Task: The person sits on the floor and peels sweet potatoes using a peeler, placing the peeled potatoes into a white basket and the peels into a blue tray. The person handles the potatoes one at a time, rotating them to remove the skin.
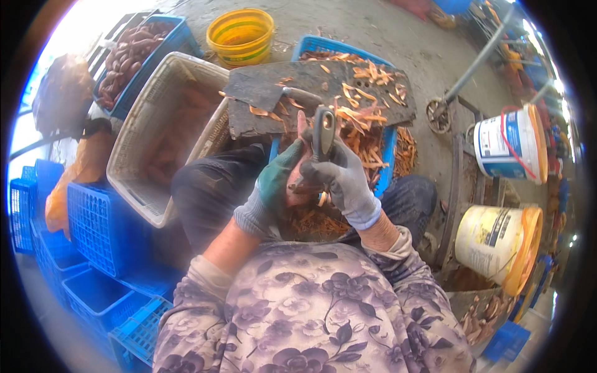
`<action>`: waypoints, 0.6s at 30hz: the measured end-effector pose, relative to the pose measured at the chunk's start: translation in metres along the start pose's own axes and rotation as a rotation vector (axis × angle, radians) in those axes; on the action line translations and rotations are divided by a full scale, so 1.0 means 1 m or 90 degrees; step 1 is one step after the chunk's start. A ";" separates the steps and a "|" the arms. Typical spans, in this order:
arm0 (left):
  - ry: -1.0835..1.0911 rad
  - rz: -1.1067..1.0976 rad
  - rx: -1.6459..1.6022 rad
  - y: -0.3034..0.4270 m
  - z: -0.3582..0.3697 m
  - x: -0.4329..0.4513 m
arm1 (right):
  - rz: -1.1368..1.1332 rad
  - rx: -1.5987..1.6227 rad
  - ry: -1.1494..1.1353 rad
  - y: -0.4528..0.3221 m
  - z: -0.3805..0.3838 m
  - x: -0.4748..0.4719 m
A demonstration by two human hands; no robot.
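In a green-and-grey glove, my left hand (275,179) grips a sweet potato (295,179) over my lap. Part of its skin is off, and my fingers hide much of it. My right hand (346,182), gloved in grey, holds a peeler by its dark handle (323,133). The peeler's head lies against or close to the sweet potato; its edge is hard to make out. Just beyond my hands a dark wooden board (280,72) carries a cleaver (261,93) and scattered orange peelings (357,116). A blue crate (389,158) full of peelings supports the board.
A whitish plastic crate (135,140) with sweet potatoes stands at my left knee. Behind it are a blue crate of sweet potatoes (133,53) and a yellow bucket (240,37). Blue crates (93,224) are stacked at left. Two white buckets (506,144) stand on a cart at right.
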State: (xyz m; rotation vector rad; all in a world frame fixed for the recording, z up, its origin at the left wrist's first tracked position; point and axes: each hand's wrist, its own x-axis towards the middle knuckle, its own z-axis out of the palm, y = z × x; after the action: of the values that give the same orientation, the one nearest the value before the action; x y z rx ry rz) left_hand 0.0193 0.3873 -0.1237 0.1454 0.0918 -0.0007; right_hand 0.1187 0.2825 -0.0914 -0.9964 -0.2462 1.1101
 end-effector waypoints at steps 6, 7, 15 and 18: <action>0.069 -0.061 0.222 -0.026 -0.011 -0.009 | -0.177 -0.128 0.193 -0.022 -0.051 0.024; 0.070 -0.091 0.210 -0.029 -0.009 -0.012 | -0.232 -0.186 0.267 -0.021 -0.069 0.038; 0.028 0.012 0.503 -0.023 0.000 -0.031 | -0.106 -0.067 0.050 -0.012 -0.038 -0.023; 0.011 0.245 1.018 -0.026 -0.004 -0.027 | -0.084 -0.092 0.036 0.011 -0.002 -0.051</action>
State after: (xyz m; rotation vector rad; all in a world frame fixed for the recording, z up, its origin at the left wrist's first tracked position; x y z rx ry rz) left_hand -0.0086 0.3622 -0.1294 1.7595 0.0603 0.3178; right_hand 0.0887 0.2394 -0.0863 -1.1226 -0.3454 0.9530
